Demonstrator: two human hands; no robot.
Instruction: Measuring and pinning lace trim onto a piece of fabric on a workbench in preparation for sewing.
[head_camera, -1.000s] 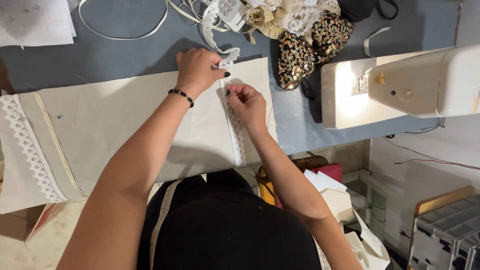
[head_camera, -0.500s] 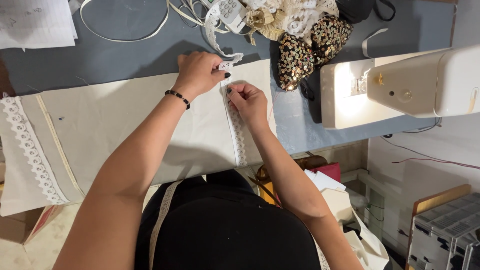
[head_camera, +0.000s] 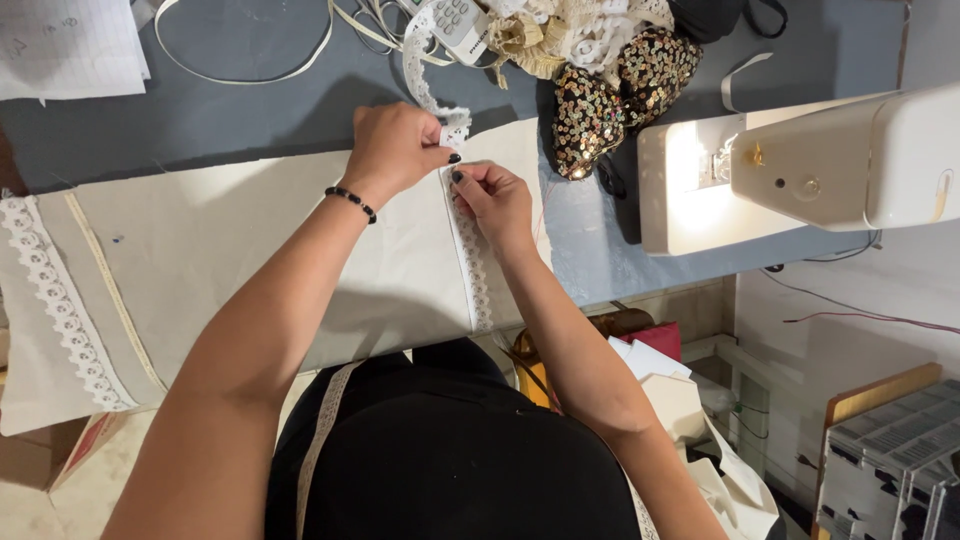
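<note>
White lace trim (head_camera: 470, 262) is pinched between both hands at the far edge of a cream fabric panel (head_camera: 250, 250). The person's left hand (head_camera: 395, 150) is curled closed on the trim's upper end, where the strip lifts off the cloth, and the right hand (head_camera: 495, 200) pins it down just beside, fingertips pressed together on the lace. Below the hands the trim runs straight toward the person, flat on the panel near its right-hand edge. To the right of the hands lies bare blue tabletop (head_camera: 590, 250), then a lit white sewing machine (head_camera: 800, 170). Beyond the hands sit a sequined piece (head_camera: 610, 100) and loose ribbons (head_camera: 240, 70). Far left, another lace border (head_camera: 60, 300) edges the panel.
</note>
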